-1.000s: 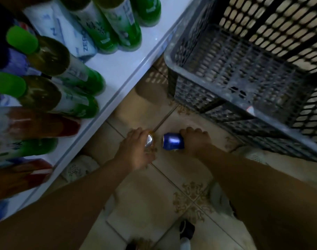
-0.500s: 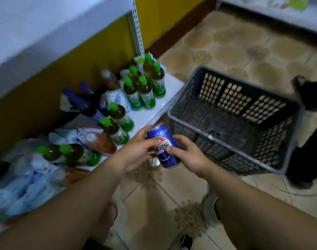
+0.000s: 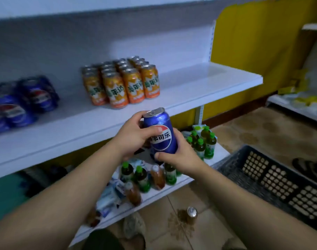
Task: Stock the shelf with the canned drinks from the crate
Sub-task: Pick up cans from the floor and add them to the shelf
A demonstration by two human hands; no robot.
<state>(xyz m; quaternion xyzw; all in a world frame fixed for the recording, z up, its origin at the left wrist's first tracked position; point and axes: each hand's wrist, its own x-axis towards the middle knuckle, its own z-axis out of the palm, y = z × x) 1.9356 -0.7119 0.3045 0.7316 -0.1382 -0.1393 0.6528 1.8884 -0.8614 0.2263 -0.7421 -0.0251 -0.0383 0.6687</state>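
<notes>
Two hands share one blue can point(image 3: 160, 134): the left hand point(image 3: 136, 136) wraps its upper half with the thumb laid across the label, and the right hand point(image 3: 179, 157) cups the base, thumb pressed to the lower front. The can is near upright at the centre of the frame, just in front of the white shelf point(image 3: 73, 127) and not yet on it. It is a smooth, glossy metal cylinder with a silver lid and pull tab. Behind it a tight block of orange cans point(image 3: 125, 83) stands in rows, and at far left sits a blurred cluster of blue cans point(image 3: 22, 103), so stocking looks well under way. At lower right the grey plastic crate point(image 3: 271, 177), its walls a lattice of holes, shows no cans in the part in view. One more can point(image 3: 192, 213) stands on the patterned tile floor point(image 3: 262, 130) at lower centre, likely still to shelve. Green-capped plastic bottles point(image 3: 145, 175) crowd the lower shelf point(image 3: 154, 197).
</notes>
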